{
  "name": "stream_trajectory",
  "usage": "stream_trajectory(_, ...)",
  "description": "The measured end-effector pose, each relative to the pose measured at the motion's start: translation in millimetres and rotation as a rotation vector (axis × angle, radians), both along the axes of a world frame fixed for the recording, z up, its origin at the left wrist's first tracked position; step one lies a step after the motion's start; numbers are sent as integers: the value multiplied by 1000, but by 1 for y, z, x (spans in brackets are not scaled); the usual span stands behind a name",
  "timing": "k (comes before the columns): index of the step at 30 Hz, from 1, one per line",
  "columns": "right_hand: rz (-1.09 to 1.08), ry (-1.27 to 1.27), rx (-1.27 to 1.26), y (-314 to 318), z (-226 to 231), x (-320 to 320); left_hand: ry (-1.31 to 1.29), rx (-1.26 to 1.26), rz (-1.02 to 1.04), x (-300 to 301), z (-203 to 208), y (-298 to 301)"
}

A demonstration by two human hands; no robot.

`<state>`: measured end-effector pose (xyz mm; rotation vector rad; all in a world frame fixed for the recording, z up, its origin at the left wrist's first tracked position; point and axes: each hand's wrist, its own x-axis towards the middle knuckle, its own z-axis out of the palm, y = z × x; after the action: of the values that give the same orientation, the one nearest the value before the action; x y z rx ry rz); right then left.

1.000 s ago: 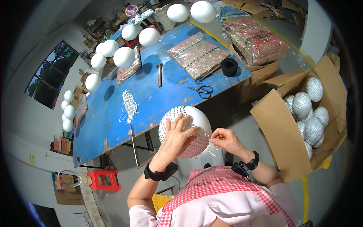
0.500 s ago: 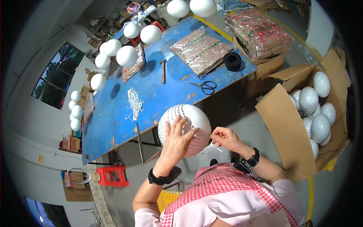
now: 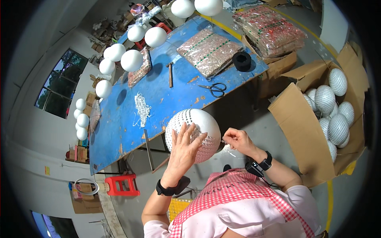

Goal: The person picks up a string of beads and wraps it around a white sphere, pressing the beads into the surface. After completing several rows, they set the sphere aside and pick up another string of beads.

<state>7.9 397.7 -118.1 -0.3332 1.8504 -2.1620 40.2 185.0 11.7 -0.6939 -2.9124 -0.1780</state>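
A white foam ball (image 3: 193, 135), partly covered in small mirror tiles, is held in the air just off the near edge of a blue table (image 3: 158, 99). The left hand (image 3: 183, 148) is pressed flat on it, fingers spread. The right hand (image 3: 236, 139) is pinched on a thin mirror strip (image 3: 229, 150) beside it. Scissors (image 3: 213, 89) lie on the table.

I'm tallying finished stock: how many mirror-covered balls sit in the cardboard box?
6 show in the cardboard box at right: one at the top, two below it, one by the far wall, and two lower. More may lie hidden underneath.
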Motion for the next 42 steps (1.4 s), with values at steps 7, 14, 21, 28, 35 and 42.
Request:
stream_trajectory(7, 179, 113, -57, 7, 6, 2, -87, 19, -44, 0, -1, -1)
stream_trajectory(14, 434, -117, -150, 6, 6, -1, -10, -42, -40, 1, -9, -1)
stream_trajectory(21, 414, -103, -63, 1, -6, -6, -32, -13, -45, 1, -9, 0)
stream_trajectory(28, 292, -131, -36, -2, -13, -9, -33, 66, -6, -4, -13, -3)
stream_trajectory(35, 313, -144, -103, 4, -4, -3, 17, -40, -31, 1, -10, 8)
stream_trajectory(42, 265, -145, -84, 5, -8, -5, 27, -30, -63, 4, -13, 5)
